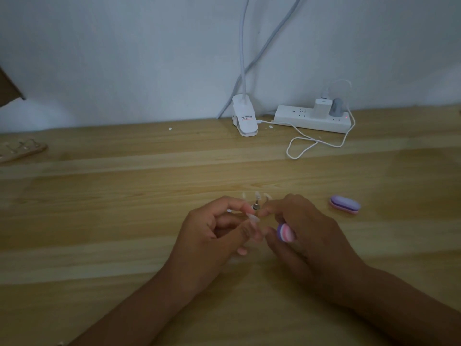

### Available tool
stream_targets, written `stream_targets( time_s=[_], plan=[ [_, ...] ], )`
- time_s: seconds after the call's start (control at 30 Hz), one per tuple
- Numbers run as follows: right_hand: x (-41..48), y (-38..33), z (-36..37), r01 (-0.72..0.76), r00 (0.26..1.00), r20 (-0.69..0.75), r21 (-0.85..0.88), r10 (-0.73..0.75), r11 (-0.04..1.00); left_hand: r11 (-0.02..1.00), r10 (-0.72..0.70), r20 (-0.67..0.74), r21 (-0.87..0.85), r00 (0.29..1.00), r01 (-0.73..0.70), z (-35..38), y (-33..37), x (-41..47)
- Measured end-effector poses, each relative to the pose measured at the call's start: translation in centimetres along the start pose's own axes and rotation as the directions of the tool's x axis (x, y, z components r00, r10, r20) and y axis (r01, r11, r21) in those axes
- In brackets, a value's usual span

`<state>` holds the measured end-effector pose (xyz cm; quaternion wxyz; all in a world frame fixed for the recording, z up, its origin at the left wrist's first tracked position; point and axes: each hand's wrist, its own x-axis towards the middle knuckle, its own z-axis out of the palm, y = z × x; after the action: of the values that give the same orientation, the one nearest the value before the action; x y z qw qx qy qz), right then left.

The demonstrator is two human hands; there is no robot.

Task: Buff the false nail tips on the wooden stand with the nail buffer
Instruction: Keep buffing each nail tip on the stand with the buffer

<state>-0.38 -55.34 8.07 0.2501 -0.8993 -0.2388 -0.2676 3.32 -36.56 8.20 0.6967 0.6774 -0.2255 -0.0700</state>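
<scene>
Both hands meet at the middle of the wooden table (124,221). My left hand (212,236) pinches a small metal-headed nail tip holder (256,208) between thumb and fingertips. Clear false nail tips (257,195) stick up just behind my fingers. Whatever they stand on is hidden by my hands. My right hand (306,236) curls round a purple, pink and white nail buffer (285,233), whose rounded end faces the left hand. The right forefinger reaches to the holder, while the buffer sits a little below the tips without touching them.
A second purple-pink buffer (345,205) lies on the table to the right. A wooden stand with nail tips (22,149) is at the far left edge. At the back stand a white clip lamp (245,118) and a power strip (311,119) with a looping white cable (299,148).
</scene>
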Motion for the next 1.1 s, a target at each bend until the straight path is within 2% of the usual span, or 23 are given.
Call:
stream_targets(
  time_s=[0.2, 0.33, 0.63, 0.9, 1.1],
  plan=[
    [0.09, 0.79, 0.31, 0.069, 0.994, -0.086, -0.027, -0.071, 0.997, 0.999, -0.026, 0.055, -0.024, 0.998, 0.028, 0.07, -0.08, -0.05],
    [0.23, 0.54, 0.05, 0.084, 0.991, -0.102, 0.001, -0.083, 0.996, 0.999, -0.041, 0.098, -0.024, 0.994, 0.044, 0.19, 0.04, 0.0],
    [0.34, 0.62, 0.05, 0.138, 0.982, -0.122, -0.073, -0.146, 0.988, 0.996, -0.081, 0.125, -0.023, 0.989, 0.084, 0.09, 0.21, 0.09],
    [0.32, 0.87, 0.25, 0.126, 0.984, -0.124, -0.028, -0.129, 0.992, 0.993, -0.103, 0.133, -0.043, 0.986, 0.109, 0.09, 0.08, 0.2],
    [0.32, 0.78, 0.37, 0.087, 0.987, -0.143, 0.072, -0.076, 0.994, 0.995, -0.093, 0.141, -0.006, 0.986, 0.095, 0.13, 0.3, 0.06]
  ],
)
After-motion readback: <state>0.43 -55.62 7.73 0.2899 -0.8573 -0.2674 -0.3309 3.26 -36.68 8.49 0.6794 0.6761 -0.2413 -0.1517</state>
